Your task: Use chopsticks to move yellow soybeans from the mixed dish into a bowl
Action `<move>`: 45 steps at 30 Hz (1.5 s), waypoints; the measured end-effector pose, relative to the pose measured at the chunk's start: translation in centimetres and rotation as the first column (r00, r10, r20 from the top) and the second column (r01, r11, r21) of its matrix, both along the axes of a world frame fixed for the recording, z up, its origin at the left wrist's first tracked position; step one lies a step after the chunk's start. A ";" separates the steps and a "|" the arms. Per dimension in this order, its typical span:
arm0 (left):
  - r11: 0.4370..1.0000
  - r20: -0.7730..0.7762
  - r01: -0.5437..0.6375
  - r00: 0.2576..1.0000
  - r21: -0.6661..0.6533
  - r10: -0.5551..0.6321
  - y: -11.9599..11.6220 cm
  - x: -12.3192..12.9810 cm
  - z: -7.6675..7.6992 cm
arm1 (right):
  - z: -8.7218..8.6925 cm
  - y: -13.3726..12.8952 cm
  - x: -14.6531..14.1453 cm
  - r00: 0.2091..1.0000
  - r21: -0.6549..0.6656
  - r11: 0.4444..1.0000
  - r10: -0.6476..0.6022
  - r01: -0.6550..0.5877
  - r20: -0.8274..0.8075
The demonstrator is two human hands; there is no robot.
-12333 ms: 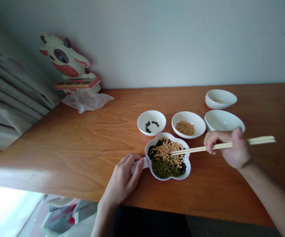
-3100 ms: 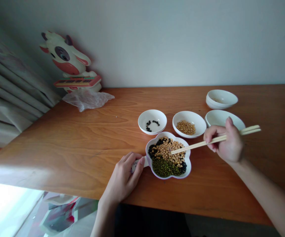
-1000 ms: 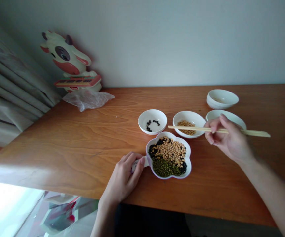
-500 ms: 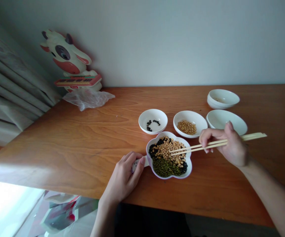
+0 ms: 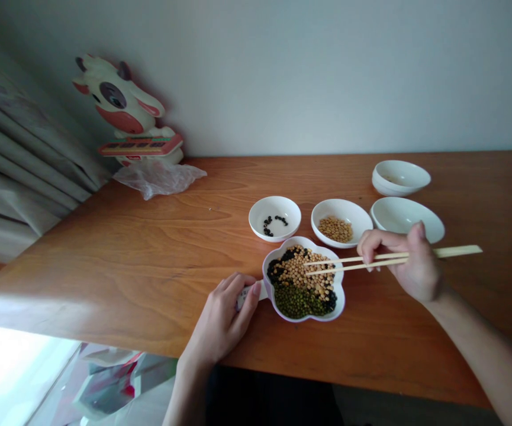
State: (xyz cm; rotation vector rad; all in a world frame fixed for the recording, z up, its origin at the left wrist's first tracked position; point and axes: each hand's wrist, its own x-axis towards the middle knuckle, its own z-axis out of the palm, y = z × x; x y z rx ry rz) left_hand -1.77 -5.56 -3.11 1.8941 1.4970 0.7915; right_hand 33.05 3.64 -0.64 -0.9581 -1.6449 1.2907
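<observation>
Right hand (image 5: pixel 400 257) has its fingers closed on wooden chopsticks (image 5: pixel 455 252), tips slightly apart above soybeans (image 5: pixel 302 269) in a flower-shaped white dish (image 5: pixel 302 239) on the wooden table (image 5: pixel 149 266). Bean contact unclear. Left hand (image 5: pixel 222 313) has fingers wrapped around the dish handle (image 5: pixel 251 292). Small white bowl of soybeans (image 5: pixel 342 204) just behind the dish.

2 hands (image 5: pixel 404 263), 2 chopsticks (image 5: pixel 348 267), 1 flower-shaped dish (image 5: pixel 338 290) and 4 white bowls (image 5: pixel 342 207).
</observation>
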 end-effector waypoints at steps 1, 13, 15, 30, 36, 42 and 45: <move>1.000 0.001 0.000 1.000 0.001 0.000 0.0 0.0 0.0 | -0.1 0.1 0.0 1.000 -0.006 1.000 -0.004 0.004 0.007; 1.000 0.010 0.003 1.000 -0.011 -0.003 0.0 0.0 0.0 | -0.7 0.1 -0.2 0.998 -0.006 0.998 -0.060 0.060 0.019; 1.000 0.012 0.002 1.000 -0.010 -0.002 0.0 0.0 -0.1 | -0.7 0.1 -0.2 0.996 0.019 0.996 -0.087 0.087 0.019; 1.000 0.017 0.000 1.000 -0.011 0.000 0.0 0.0 -0.1 | -0.2 -0.1 -0.4 0.914 0.158 0.917 -0.324 0.367 -0.244; 1.000 0.017 0.004 1.000 -0.014 -0.004 0.0 -0.1 0.0 | 0.2 1.3 0.5 0.785 0.188 0.801 -0.458 0.568 -0.418; 1.000 0.019 0.008 1.000 -0.014 -0.008 0.1 -0.1 0.0 | 0.1 2.0 1.1 0.743 0.151 0.764 -0.529 0.627 -0.409; 1.000 0.019 0.006 1.000 -0.013 -0.006 0.1 -0.1 0.1 | 0.0 2.0 1.0 0.764 0.140 0.786 -0.517 0.603 -0.386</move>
